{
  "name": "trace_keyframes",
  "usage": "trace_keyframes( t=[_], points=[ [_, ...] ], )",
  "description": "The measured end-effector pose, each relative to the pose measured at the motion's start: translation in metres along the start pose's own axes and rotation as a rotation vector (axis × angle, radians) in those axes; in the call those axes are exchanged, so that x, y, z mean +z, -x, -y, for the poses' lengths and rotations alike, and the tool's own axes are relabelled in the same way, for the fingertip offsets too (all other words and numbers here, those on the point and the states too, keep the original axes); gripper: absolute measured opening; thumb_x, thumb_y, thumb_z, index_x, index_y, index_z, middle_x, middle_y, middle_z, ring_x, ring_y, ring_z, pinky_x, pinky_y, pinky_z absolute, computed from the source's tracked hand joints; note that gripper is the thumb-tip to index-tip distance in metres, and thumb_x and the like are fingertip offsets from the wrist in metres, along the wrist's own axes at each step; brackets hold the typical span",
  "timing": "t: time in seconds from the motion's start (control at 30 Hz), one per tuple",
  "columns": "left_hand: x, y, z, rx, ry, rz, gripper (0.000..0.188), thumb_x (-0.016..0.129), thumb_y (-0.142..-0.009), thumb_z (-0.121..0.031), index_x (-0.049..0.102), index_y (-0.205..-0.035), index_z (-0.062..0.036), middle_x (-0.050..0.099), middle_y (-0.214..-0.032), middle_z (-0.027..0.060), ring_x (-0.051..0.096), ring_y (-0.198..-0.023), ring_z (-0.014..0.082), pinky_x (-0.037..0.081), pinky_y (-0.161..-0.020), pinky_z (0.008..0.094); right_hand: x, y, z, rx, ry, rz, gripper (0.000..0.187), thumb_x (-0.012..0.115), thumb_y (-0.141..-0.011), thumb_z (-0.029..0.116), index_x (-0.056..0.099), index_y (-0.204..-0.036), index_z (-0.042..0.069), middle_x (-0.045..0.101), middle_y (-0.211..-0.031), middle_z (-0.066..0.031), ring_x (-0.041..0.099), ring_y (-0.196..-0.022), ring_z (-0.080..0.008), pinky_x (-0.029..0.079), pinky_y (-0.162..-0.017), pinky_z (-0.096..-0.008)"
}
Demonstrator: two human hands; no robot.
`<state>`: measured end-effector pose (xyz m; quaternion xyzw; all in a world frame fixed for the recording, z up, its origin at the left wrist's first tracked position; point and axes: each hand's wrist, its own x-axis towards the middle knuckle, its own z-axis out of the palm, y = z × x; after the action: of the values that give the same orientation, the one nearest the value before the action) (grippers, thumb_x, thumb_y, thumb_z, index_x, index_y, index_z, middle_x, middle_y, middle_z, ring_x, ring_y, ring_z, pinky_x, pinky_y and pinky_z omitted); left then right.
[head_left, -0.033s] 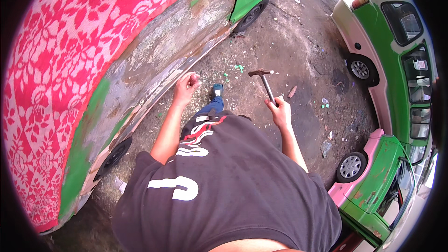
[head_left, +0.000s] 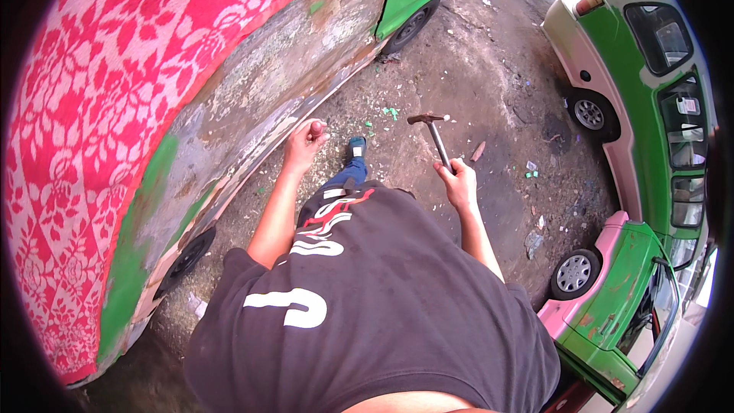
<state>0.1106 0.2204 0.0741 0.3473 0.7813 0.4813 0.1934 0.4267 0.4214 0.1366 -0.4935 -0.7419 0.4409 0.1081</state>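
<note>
Currently the right hand (head_left: 459,182) is closed around the handle of a hammer (head_left: 436,138) raised above the ground, while the left hand (head_left: 306,141) pinches a small tool against the stripped car body panel (head_left: 267,84).

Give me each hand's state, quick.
Left hand: closed on a small tool, against the car's sill.
Right hand: closed on a hammer.

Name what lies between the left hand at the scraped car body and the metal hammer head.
In the head view, between left hand and hammer head: bare dirty ground with green paint chips.
</note>
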Motion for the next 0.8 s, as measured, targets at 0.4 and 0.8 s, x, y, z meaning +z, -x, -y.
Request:
trace_keyframes(
  t=[0.4, 0.8],
  points=[
    [0.067, -0.181, 0.028, 0.102, 0.153, 0.176, 0.018, 0.074, -0.083, -0.006, 0.062, -0.096, -0.0042, 0.065, -0.109, 0.0093, 0.061, -0.105, 0.0190, 0.047, -0.093, 0.0319, -0.018, -0.163, 0.040, 0.089, -0.080, 0.041, 0.033, 0.075, -0.084, 0.031, 0.063, -0.084, 0.000, 0.050, -0.059, 0.0003, 0.045, -0.057, -0.0078, 0.038, -0.053, -0.0288],
    [0.153, -0.245, 0.017, 0.233, 0.104, -0.014, 0.018, 0.068, -0.076, 0.006, 0.057, -0.087, -0.0040, 0.064, -0.110, 0.0146, 0.062, -0.106, 0.0261, 0.048, -0.089, 0.0343, -0.082, -0.312, 0.027, -0.116, 0.124, 0.180, 0.033, 0.073, -0.084, 0.032, 0.065, -0.089, -0.001, 0.055, -0.063, -0.0063, 0.050, -0.061, -0.0126, 0.042, -0.059, -0.0321]
  ],
)
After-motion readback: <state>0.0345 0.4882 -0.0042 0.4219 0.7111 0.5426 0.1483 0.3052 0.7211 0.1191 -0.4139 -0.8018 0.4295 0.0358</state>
